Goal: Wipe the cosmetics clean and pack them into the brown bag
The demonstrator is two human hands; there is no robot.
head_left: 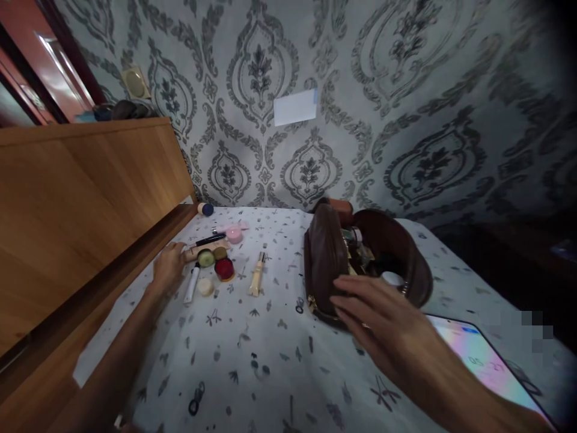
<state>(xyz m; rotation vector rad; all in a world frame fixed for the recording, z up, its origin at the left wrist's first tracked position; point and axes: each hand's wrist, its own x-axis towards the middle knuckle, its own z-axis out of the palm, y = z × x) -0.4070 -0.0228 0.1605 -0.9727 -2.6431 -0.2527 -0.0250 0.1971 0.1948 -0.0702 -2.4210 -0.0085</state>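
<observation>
My left hand (167, 266) is at the left end of a group of cosmetics, its fingers curled closed at the end of a beige tube (191, 254). Around it lie a black pen-like stick (211, 239), a green-topped jar (206, 258), a red jar (224, 269), a pink round container (234, 234), a white tube (192, 284) and a small cream-coloured pot (206, 287). Apart from these lies a cream tube (256, 275). My right hand (383, 319) rests with fingers stretched against the front of an open brown cosmetic bag (325, 258), which holds several items.
A lit phone (484, 361) lies at the right, partly behind my right forearm. A small dark-capped bottle (206, 209) is in the far left corner. The patterned cloth (270, 361) meets a wooden board (90, 174) at left and a papered wall (311, 54) behind.
</observation>
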